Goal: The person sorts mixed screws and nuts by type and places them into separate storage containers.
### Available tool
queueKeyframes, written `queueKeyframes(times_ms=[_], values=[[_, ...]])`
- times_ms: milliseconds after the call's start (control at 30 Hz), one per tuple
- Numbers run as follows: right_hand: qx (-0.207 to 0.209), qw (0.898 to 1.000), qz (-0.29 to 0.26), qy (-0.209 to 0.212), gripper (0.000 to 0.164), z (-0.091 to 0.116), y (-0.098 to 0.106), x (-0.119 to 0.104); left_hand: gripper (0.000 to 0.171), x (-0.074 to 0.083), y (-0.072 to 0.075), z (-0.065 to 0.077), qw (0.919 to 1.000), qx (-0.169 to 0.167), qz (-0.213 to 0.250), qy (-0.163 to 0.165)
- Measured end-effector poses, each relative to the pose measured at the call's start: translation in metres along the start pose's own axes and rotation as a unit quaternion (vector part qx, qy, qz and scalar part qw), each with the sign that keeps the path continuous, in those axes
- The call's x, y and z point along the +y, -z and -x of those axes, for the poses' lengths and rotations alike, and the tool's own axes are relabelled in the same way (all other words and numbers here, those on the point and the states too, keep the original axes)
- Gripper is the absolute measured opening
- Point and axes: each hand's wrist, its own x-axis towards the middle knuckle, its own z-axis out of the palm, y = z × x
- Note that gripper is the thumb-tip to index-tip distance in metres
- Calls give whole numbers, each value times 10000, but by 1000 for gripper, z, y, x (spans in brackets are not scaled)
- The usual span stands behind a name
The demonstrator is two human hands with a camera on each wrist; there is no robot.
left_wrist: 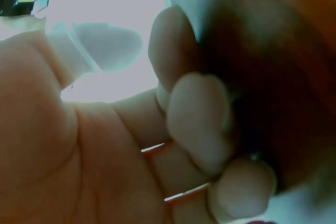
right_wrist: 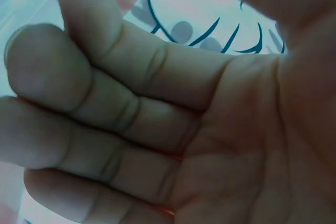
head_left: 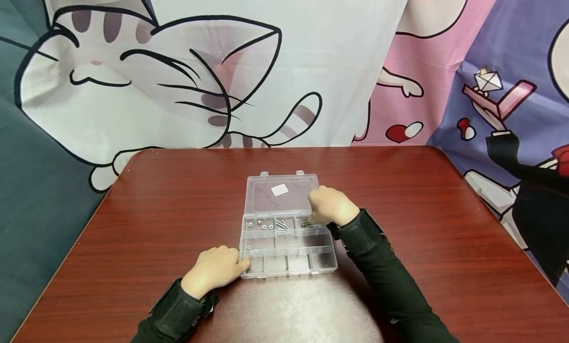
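Observation:
A clear plastic compartment box [head_left: 286, 252] lies on the table, its hinged lid [head_left: 262, 193] folded back flat. Small nuts or washers [head_left: 264, 227] and silvery screws [head_left: 281, 225] sit in its back compartments. At the front left corner my left hand [head_left: 216, 270] grips the box, the thumb over its edge. In the left wrist view the thumb [left_wrist: 105, 45] shows hazily, as if through clear plastic, and the fingers are bent. My right hand [head_left: 332, 206] is over the back right compartment, beside brassy small parts [head_left: 305, 224]. Its fingers [right_wrist: 50, 74] curve downward; whether they pinch something is hidden.
The brown wooden table [head_left: 178, 199] extends around the box on all sides. Behind it hangs a cartoon-printed cloth [head_left: 338, 51]. A white sticker [head_left: 279, 190] is on the lid. Lid latches stick up at the lid's far edge.

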Motion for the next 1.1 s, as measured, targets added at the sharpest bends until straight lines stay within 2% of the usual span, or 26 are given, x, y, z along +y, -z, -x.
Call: queueKeyframes(times_ms=[400,700,1100], values=[[208,9987,167,430,20,-12,-5,-32,43,0,1,0,9999,-11,-75,66],[-47,9981,353,509,20,-18,-6,-54,41,0,0,-1,9999,2,-102,86],[-208,9944,620,827,21,-23,-9,-87,41,0,0,-1,9999,29,-71,89]])
